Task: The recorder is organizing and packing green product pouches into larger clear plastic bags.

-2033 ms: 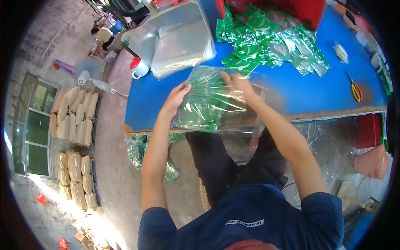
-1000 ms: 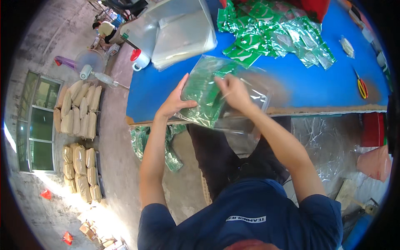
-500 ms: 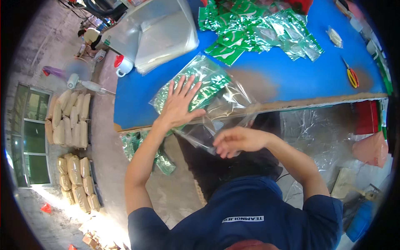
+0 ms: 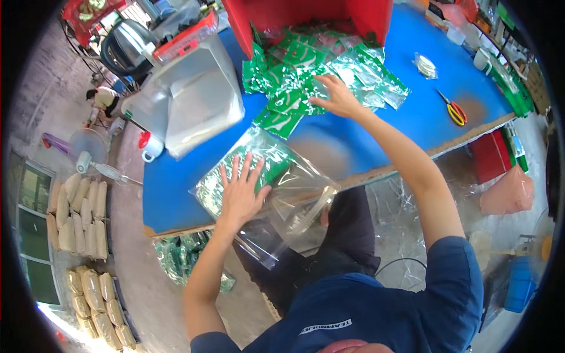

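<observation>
A large clear plastic bag [image 4: 276,176] partly filled with green sachets lies at the near edge of the blue table [image 4: 176,182], its open end hanging over the edge. My left hand [image 4: 240,191] rests flat on it, fingers spread. My right hand [image 4: 336,97] reaches far forward and touches the heap of green sachets [image 4: 306,70] spilling from a red box [image 4: 306,15]. Whether it grips a sachet I cannot tell.
A stack of clear bags [image 4: 197,100] lies at the table's left, a red-and-white cup [image 4: 148,145] beside it. Yellow-handled scissors [image 4: 452,110] and a small packet [image 4: 426,65] lie to the right. Filled sacks [image 4: 79,215] and bagged green sachets [image 4: 182,259] sit on the floor.
The bag was held up in both hands, then laid on the table. My left hand pressed it flat; my right hand left it, dipped down, then reached out to the sachet heap.
</observation>
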